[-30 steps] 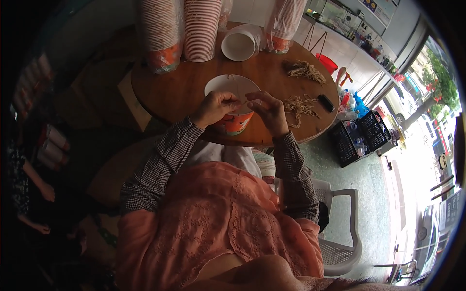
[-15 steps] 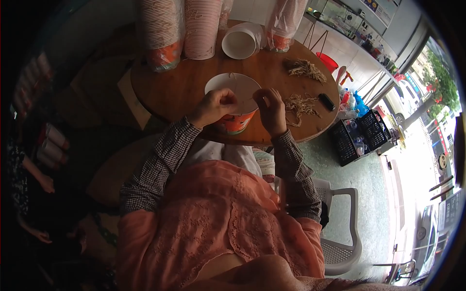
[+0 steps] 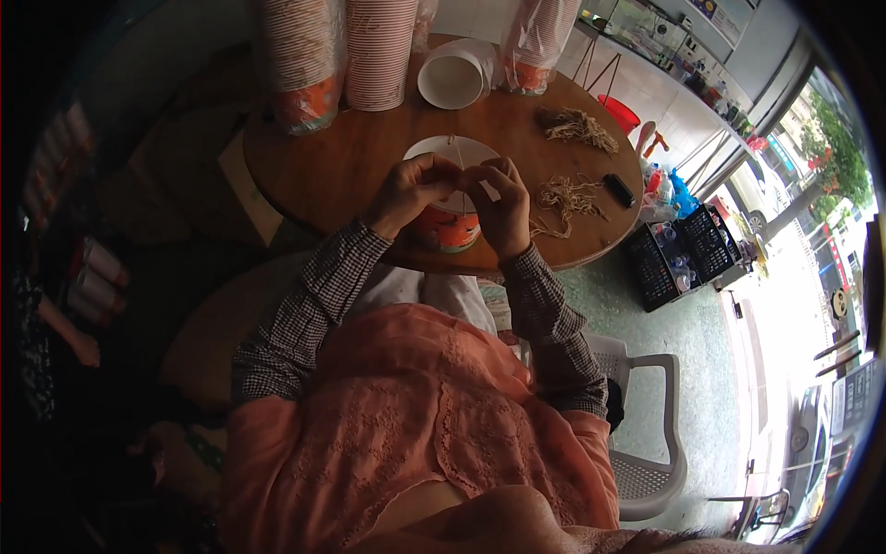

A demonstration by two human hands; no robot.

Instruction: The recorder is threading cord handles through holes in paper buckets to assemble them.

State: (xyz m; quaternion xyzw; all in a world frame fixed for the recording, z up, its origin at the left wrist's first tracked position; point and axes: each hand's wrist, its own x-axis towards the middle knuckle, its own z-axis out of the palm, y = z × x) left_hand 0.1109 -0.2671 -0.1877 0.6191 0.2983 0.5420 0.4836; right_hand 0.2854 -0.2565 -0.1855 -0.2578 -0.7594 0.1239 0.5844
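A round paper bucket (image 3: 445, 231), orange with printed patterns and white inside, stands near the front edge of the wooden table. A thin string (image 3: 461, 153) runs from its far rim across the opening toward my fingers. Above the bucket's near side my left hand (image 3: 408, 194) and my right hand (image 3: 505, 205) meet, fingertips pinched together on the string. Its end is hidden between the fingers. To the right of my right hand lies a loose bunch of tan strings (image 3: 568, 197), with a second bundle of strings (image 3: 581, 129) farther back.
Tall stacks of paper buckets (image 3: 380, 55), some wrapped in plastic, stand along the table's (image 3: 323, 175) far side beside a white bucket (image 3: 450, 79) on its side. A black object (image 3: 618, 190) lies at the right edge. Black crates (image 3: 678, 258) and a grey chair (image 3: 669, 406) are right. Another person's hand (image 3: 85, 349) shows left.
My hands have come together over the bucket, the right moving left and the left slightly right. The string across the opening shows more plainly. The other person's lower hand no longer shows clearly.
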